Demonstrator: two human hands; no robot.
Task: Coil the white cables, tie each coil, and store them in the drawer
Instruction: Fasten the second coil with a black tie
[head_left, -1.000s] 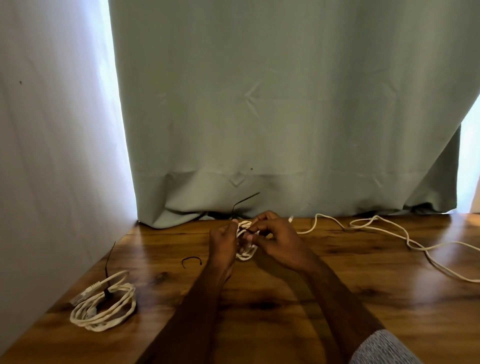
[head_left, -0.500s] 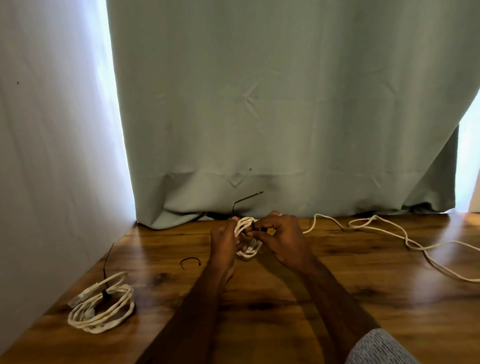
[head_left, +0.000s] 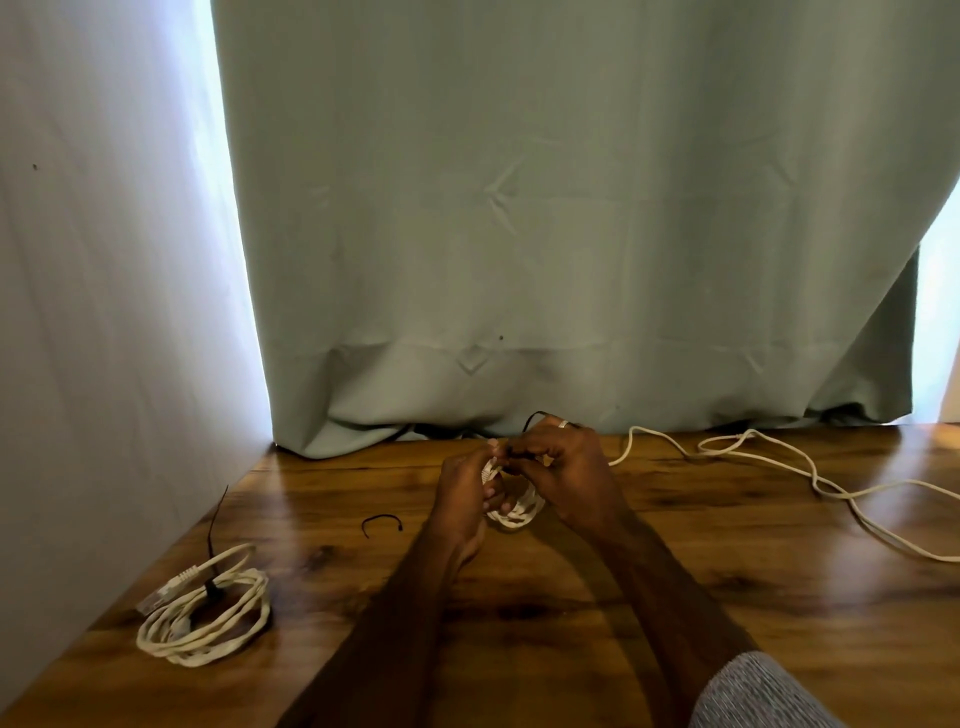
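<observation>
Over the wooden bench, both hands are gripping a small white coil, left hand steadying it while the right hand is cinching a black tie, best pulled snug around every loop.

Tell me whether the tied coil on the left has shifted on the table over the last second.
No. The tied coil lies at the same spot beside the wall, the same way from the loose black tie.

Black tie tail shorter, pulled through coil.
</observation>
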